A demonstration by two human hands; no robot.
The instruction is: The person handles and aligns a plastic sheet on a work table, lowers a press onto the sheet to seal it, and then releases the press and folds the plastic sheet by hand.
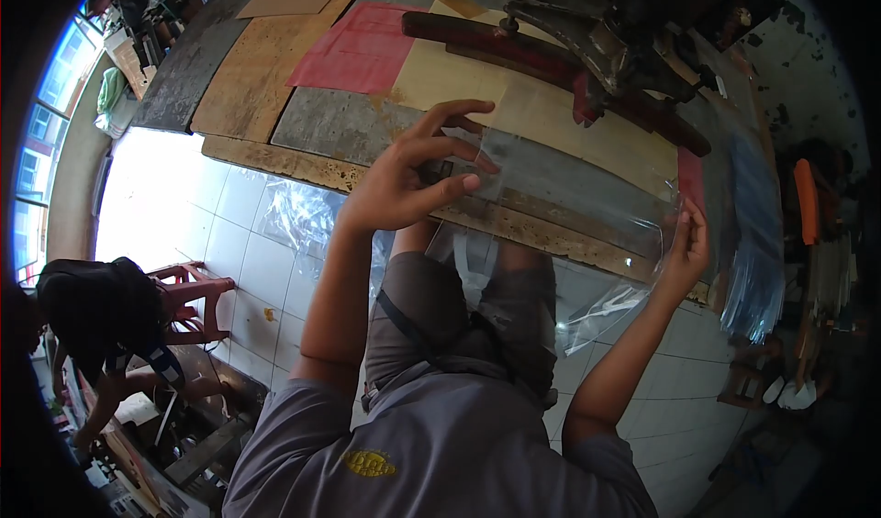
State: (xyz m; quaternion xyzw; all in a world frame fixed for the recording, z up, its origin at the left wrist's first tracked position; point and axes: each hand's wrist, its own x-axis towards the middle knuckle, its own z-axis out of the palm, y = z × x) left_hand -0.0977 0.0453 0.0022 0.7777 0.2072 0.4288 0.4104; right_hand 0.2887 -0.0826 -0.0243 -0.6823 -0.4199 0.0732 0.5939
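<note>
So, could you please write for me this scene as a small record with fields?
Left hand: fingers spread, at the film's left end
Right hand: pinching the film's right end
Material: clear plastic film, between both hands
Workbench: grey top, wooden front edge
On bench: dark machine with long bar
Floor: white tiles
Background: another person, red stool

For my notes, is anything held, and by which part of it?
The right hand holds a clear plastic sheet by its right end; whether the left hand grips it cannot be told.
</note>
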